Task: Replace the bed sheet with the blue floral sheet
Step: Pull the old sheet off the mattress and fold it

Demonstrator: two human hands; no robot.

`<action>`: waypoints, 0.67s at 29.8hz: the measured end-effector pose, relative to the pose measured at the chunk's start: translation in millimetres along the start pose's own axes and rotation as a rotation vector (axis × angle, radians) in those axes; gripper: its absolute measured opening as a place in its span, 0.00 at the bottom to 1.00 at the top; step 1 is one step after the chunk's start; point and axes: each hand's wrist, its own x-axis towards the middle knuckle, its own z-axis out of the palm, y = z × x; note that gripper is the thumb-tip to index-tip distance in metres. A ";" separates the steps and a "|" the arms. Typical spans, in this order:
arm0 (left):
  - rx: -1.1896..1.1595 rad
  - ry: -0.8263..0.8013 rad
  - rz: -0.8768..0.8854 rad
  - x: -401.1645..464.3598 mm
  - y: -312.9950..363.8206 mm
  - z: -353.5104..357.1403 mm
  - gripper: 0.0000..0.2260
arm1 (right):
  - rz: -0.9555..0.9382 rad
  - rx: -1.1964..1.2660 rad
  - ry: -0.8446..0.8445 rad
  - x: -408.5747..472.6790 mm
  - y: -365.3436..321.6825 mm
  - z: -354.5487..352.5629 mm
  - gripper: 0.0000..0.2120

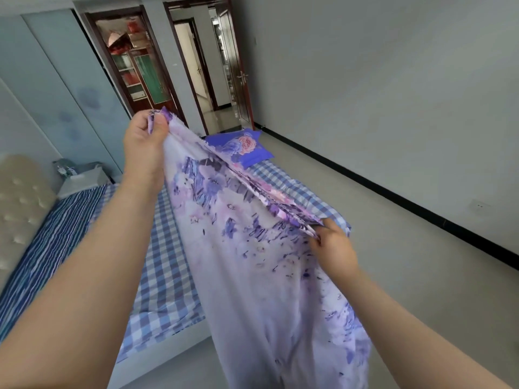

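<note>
Left hand (143, 141) raised high, fist closed, pinching sheet (252, 262) edge at corner. Right hand (332, 248) lower, fingers pinched on same folded edge further along. Edge stretched between hands, likely to find corner and open folds. Sheet hangs pale side toward camera, floral print showing through, bottom out of view. Bed (165, 265) behind wears checked cover; striped cloth (56, 231) near headboard (19, 197). Blue floral pillow (241, 147) at far end. Spreading not yet begun; room door open beyond.
</note>
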 end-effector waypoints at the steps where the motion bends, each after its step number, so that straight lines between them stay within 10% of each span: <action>1: -0.014 -0.005 -0.005 1.3 0.4 -0.4 0.10 | 0.000 -0.017 -0.009 -3.2 -1.6 5.2 0.07; 11: -0.100 -0.079 -0.019 15.3 -3.2 -4.0 0.07 | 0.038 0.147 0.056 -30.5 -5.9 27.8 0.10; 20: -0.053 -0.075 -0.014 25.3 -5.5 -4.0 0.07 | 0.287 0.355 -0.295 -29.4 1.0 49.5 0.18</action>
